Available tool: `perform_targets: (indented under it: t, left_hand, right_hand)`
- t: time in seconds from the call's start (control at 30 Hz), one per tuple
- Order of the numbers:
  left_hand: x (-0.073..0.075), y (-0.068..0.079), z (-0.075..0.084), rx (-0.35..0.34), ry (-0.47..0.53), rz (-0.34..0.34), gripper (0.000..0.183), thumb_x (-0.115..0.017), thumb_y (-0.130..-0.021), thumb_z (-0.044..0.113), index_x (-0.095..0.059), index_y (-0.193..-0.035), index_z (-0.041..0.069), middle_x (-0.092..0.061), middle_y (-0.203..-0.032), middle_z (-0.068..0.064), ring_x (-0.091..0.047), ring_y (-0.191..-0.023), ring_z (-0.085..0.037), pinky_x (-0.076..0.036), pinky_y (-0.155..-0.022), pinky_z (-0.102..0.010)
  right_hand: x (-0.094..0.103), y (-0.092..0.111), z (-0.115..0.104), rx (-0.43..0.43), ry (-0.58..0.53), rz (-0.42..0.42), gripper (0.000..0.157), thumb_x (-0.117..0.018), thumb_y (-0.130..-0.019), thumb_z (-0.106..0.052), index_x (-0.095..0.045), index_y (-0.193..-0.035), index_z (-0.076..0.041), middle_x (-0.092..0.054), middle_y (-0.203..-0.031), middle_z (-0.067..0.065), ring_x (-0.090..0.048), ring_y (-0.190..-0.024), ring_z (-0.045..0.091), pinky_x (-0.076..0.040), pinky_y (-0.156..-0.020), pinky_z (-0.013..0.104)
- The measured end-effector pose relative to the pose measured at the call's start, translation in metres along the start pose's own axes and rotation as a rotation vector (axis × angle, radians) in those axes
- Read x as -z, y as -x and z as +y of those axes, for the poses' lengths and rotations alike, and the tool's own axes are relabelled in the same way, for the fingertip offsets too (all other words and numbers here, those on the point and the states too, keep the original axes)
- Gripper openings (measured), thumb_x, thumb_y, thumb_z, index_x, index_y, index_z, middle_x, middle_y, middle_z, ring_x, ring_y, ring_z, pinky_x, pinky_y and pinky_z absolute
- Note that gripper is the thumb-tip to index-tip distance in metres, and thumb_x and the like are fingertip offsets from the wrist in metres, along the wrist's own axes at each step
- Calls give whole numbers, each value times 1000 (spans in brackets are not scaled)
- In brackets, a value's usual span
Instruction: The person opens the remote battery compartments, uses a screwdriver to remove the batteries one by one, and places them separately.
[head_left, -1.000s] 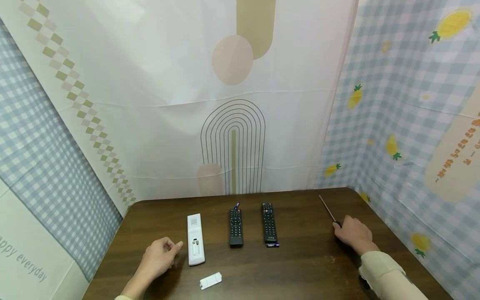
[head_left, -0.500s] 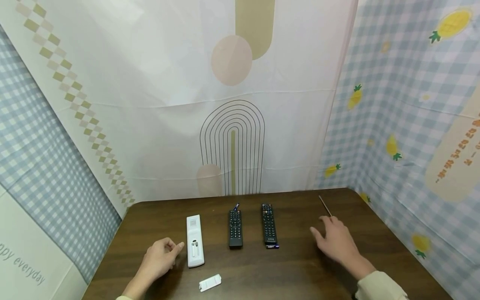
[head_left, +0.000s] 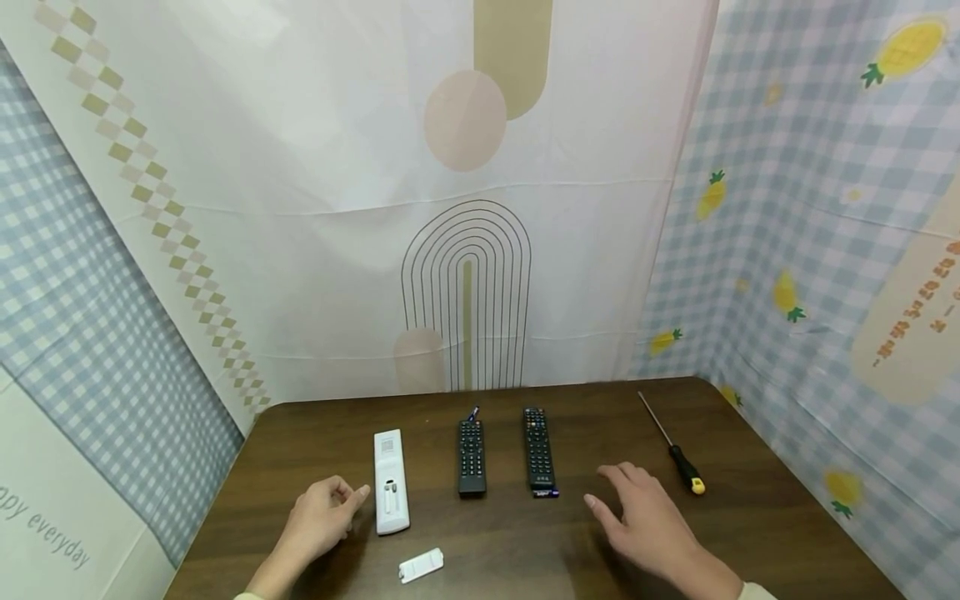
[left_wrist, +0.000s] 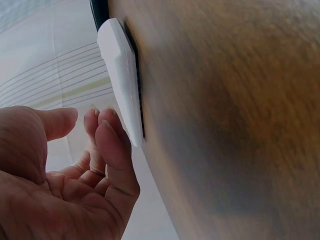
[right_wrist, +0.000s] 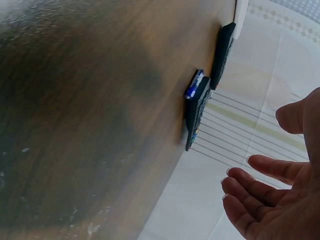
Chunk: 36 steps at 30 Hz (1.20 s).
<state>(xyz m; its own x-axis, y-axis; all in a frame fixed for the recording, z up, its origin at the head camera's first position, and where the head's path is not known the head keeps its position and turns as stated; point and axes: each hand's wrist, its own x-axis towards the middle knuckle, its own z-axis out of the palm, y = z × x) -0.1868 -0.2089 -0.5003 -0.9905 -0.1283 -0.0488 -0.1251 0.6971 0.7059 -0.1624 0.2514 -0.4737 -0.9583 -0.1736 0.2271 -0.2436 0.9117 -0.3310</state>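
Observation:
My left hand (head_left: 321, 518) is loosely bent beside the white remote control (head_left: 391, 481), holding nothing; a gap shows between thumb and fingers in the left wrist view. That remote lies with its back up, its battery compartment uncovered and a battery visible inside. Just below it rests a white battery cover (head_left: 421, 565). Over the table's right half, my right hand (head_left: 647, 521) has its fingers spread and grasps nothing. To its right lies a screwdriver (head_left: 685, 468) with a black and yellow handle. Left of that hand is a black remote control (head_left: 537, 450), a blue battery (head_left: 546, 493) at its near end.
Another black remote control (head_left: 472, 457) lies mid-table, with a small blue battery (head_left: 473, 413) at its far end. The brown wooden table (head_left: 525, 550) ends at a white patterned curtain (head_left: 337, 275); checked cloth (head_left: 787, 250) hangs at the right side.
My right hand has let go of the screwdriver's handle and moved left and nearer. The screwdriver now lies on the table in full view. My left hand has stayed in place.

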Motion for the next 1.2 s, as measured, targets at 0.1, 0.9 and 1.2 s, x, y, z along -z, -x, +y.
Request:
perform_targets:
  t: [0.1,0.9,1.2]
  left_hand:
    - [-2,1,2,-4,4,3,29,-70,-103,34,-67,-87,10,-65,-61,-1,-61,-53,-16,-44,-56,-32]
    - [-96,-54,101,-187,-65,-82,41,-77,-98,34,-68,-118,-1,-76,-109,-19,-72,-99,-32,-60,-82,-49]
    - [-124,-73,122,-143,-146,-98,82,-84,-90,48,-55,-141,-10,-72,-120,-28,-73,-103,-37,-62,-88,-51]
  right_hand:
    - [-1,0,2,-23,-4,-17,42,-71,-103,-37,-69,-133,-9,-72,-127,11,-69,-117,30,-55,-103,58]
    - [-13,3,-3,-49,-26,-29,40,-72,-102,-36,-70,-131,-8,-73,-123,10,-68,-114,26,-56,-102,56]
    - [-15,4,-5,-78,-25,-49,40,-73,-102,-37,-70,-131,-9,-73,-123,8,-68,-114,26,-56,-101,56]
